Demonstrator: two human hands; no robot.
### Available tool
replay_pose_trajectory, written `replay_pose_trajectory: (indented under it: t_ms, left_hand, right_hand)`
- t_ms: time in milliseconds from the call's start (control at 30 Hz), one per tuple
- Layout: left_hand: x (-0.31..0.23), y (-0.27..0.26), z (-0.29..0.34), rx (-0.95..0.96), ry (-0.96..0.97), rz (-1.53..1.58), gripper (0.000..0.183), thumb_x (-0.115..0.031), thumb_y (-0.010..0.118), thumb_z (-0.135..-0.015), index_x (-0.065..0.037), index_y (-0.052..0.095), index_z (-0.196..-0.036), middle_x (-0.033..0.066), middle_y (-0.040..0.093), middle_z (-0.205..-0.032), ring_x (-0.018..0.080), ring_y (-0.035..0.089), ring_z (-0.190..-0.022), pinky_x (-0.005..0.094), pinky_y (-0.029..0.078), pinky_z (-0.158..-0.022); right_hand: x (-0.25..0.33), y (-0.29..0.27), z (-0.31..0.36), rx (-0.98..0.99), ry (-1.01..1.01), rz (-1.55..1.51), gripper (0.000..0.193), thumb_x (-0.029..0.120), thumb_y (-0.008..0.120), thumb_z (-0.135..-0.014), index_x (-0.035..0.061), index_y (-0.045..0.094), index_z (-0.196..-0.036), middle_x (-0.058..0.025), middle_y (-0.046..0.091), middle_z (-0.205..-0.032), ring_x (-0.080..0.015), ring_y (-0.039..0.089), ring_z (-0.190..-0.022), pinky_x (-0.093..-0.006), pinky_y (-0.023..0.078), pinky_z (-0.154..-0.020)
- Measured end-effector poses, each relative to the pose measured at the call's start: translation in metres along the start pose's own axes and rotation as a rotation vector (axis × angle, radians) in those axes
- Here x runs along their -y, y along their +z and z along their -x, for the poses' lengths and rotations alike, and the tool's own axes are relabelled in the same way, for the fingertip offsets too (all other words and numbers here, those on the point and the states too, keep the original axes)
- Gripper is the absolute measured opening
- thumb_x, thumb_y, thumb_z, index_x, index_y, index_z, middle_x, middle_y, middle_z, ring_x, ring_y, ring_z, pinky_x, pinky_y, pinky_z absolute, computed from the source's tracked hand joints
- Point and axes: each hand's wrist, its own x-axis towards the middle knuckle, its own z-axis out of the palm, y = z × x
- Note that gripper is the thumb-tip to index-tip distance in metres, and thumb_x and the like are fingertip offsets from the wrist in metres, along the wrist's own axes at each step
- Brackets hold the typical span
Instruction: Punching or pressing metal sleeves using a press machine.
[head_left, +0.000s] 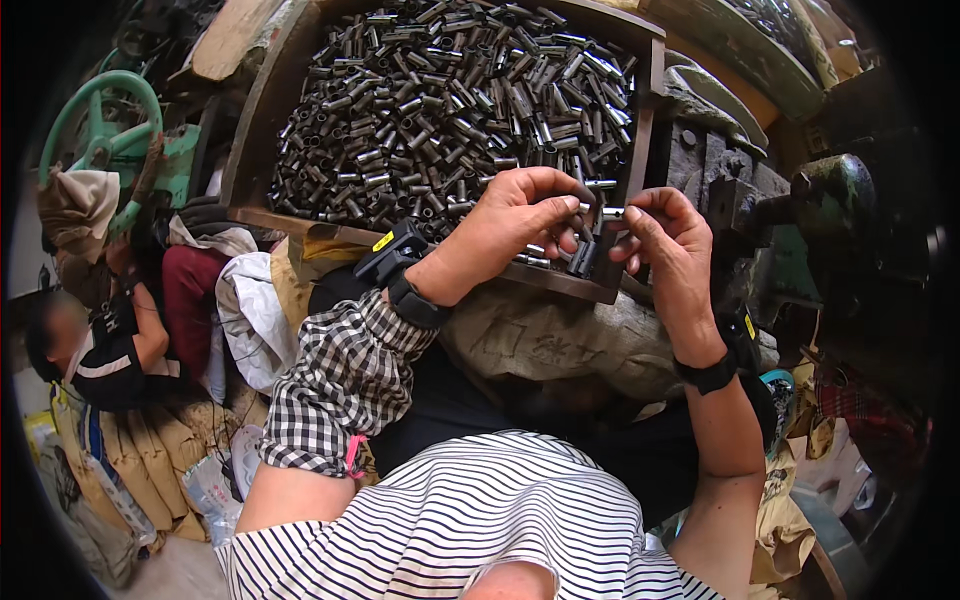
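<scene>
A short, shiny metal tube (606,211) spans the gap between my two hands over the tray's near right corner. My left hand (515,225) pinches one end between thumb and forefinger, its other fingers curled. At the opposite end, the thumb and forefinger of my right hand (672,235) are closed on the tube. Several similar loose tubes (420,115), dark and silvery, are heaped in a brown tray (648,110). Just below my fingers, a dark blocky piece (583,258) lies in the tray's corner; its kind is unclear.
A dark, greasy machine (835,200) stands at the right. Sacking (535,335) hangs below the tray's near edge. On the left are a green handwheel (100,130) and another person (120,335), beside stacked tan sacks (140,460).
</scene>
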Motion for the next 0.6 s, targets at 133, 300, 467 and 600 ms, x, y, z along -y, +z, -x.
replay_pose_trajectory:
  t_ms: [133,300,467,600]
  left_hand:
    - [0.0036,-0.0036,-0.0008,0.023,-0.021,0.069,0.018,-0.011,0.055,-0.091,0.001,0.058,-0.105,0.0028,0.062,-0.082,0.0062,0.059,-0.06,0.0169,0.049,-0.051]
    - [0.0062,-0.0027,-0.0021,0.07,-0.043,0.145,0.021,-0.016,0.056,-0.092,0.0,0.055,-0.106,0.0047,0.062,-0.079,0.0069,0.06,-0.059,0.0159,0.049,-0.049]
    - [0.005,-0.0009,-0.0014,0.057,-0.048,0.141,0.019,-0.017,0.056,-0.092,-0.002,0.055,-0.103,0.0053,0.062,-0.075,0.0073,0.059,-0.055,0.0158,0.047,-0.046]
    - [0.005,0.0011,-0.0013,0.028,-0.048,0.085,0.018,-0.018,0.056,-0.092,-0.002,0.055,-0.101,0.0048,0.062,-0.072,0.0064,0.057,-0.049,0.0151,0.044,-0.042]
  right_hand:
    - [-0.001,0.0012,0.0003,-0.02,0.057,-0.058,0.013,0.012,0.056,-0.091,0.0006,0.052,-0.096,-0.0103,0.067,-0.082,-0.0101,0.064,-0.058,-0.0157,0.043,-0.044]
    - [-0.0026,0.003,0.0023,-0.013,0.076,-0.093,0.013,0.012,0.055,-0.091,0.0012,0.052,-0.095,-0.0118,0.067,-0.083,-0.0106,0.064,-0.058,-0.0161,0.043,-0.044]
    - [-0.0043,0.004,0.0022,-0.008,0.076,-0.108,0.013,0.013,0.055,-0.091,0.0016,0.051,-0.095,-0.0126,0.067,-0.083,-0.0108,0.065,-0.058,-0.0166,0.044,-0.044]
    - [-0.007,0.0057,0.0036,-0.018,0.078,-0.129,0.013,0.013,0.055,-0.091,0.0017,0.051,-0.096,-0.013,0.067,-0.083,-0.0112,0.065,-0.059,-0.0172,0.045,-0.044]
